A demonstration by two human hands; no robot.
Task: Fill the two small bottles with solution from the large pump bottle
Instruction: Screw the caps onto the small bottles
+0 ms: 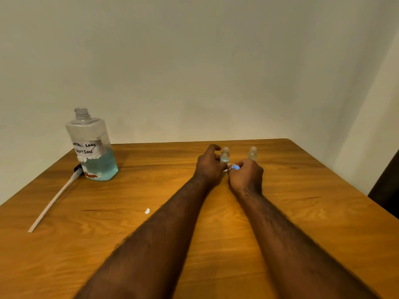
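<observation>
The large clear bottle stands at the table's far left, uncapped, about half full of blue solution, with a handwritten label. Its pump head with the long white tube lies on the wood beside it. Two small clear bottles stand uncapped near the far edge: the left one and the right one. My left hand curls beside the left small bottle, fingers at its base. My right hand pinches a small blue cap just in front of the two bottles.
The wooden table meets a plain wall at the back. A small white scrap lies in the middle of the wood. A dark object sits past the table's right edge.
</observation>
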